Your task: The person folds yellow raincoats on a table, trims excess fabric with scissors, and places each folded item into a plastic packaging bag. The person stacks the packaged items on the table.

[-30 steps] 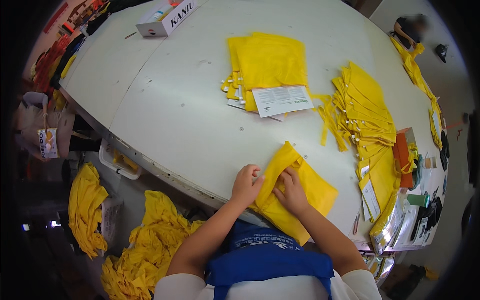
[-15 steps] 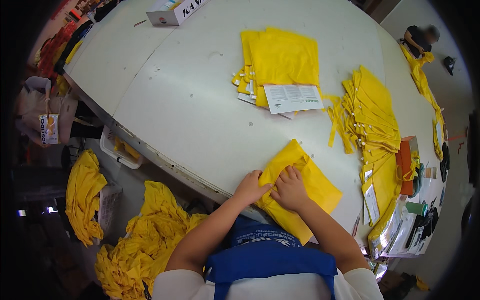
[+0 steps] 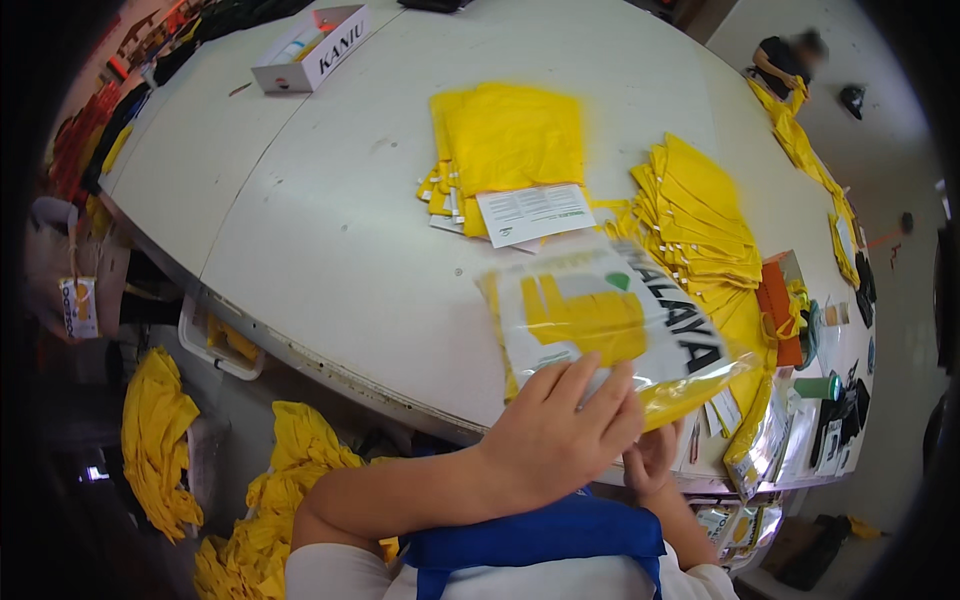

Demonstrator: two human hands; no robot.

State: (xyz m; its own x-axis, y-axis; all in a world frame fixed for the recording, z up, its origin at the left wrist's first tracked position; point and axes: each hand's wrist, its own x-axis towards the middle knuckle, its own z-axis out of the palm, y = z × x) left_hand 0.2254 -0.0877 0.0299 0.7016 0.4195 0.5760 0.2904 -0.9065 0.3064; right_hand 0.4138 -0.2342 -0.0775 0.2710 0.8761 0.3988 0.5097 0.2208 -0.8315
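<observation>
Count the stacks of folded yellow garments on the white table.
2: one stack mid-table under a printed leaflet, one fanned stack to its right. More may lie hidden behind the held clear bag.

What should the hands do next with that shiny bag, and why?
Probably lay the bag flat on the table. The left hand and right hand hold it lifted by its near edge, yellow cloth already inside, with bare tabletop just beyond.

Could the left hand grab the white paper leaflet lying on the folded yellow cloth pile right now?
Probably not at once: the left hand is pressed onto the clear plastic bag with yellow cloth inside, which is lifted between it and the white paper leaflet further back.
</observation>
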